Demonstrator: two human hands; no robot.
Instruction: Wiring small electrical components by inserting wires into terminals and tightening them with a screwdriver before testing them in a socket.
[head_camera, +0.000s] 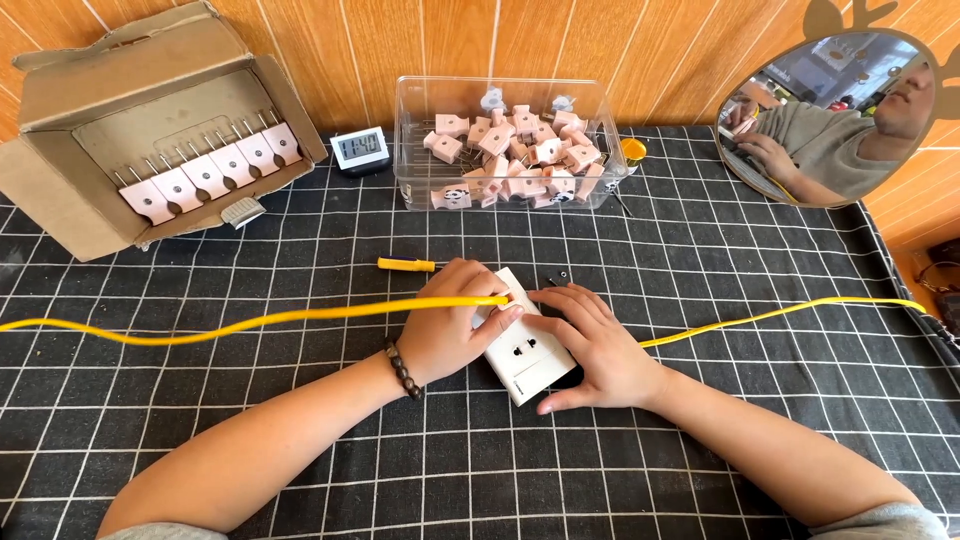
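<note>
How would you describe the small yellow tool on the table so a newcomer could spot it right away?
Start at the clear plastic bin of pink blocks at the back of the black grid-patterned tablecloth, then come straight towards the left hand. Just beyond its knuckles lies a short yellow pen-shaped tool. Unlike the long yellow cable beside it, it is stubby, straight and free at both ends.

illumination: bright, even and diffuse. shadows: soft and short beneath the forearms and the clear plastic bin (500, 140). focus: sharp throughout. glare: mild, on the bin walls. distortion: slight wide-angle bowing at frame edges.
</note>
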